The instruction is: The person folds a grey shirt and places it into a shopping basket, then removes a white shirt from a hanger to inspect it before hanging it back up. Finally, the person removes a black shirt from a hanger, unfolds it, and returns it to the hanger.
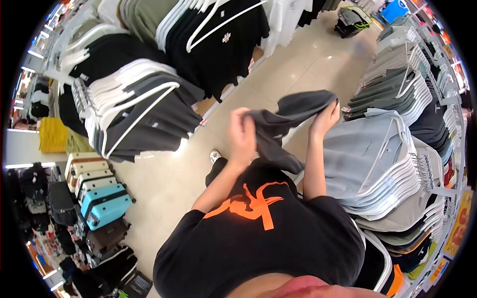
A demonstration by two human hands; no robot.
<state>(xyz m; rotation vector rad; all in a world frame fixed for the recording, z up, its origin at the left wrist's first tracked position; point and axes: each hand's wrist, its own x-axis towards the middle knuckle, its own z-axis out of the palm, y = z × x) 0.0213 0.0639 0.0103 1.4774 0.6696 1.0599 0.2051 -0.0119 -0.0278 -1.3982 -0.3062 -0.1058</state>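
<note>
A dark grey garment (278,124), probably a T-shirt, is stretched loosely between my two hands in front of my chest. My left hand (242,138) is slightly blurred, its fingers closed on the garment's left edge. On the other side, my right hand (325,119) grips the top right part, with a fold bunched near its fingers. The cloth sags in the middle, and its lower end hangs down toward my black T-shirt with an orange print (253,208). No hanger shows in the garment.
Dark grey shirts on white hangers (149,119) hang to the left, with black shirts (218,44) beyond. Light blue-grey shirts (362,149) hang close to my right arm. Suitcases (104,203) stand at the lower left. A shopping basket (352,22) sits down the tiled aisle (293,69).
</note>
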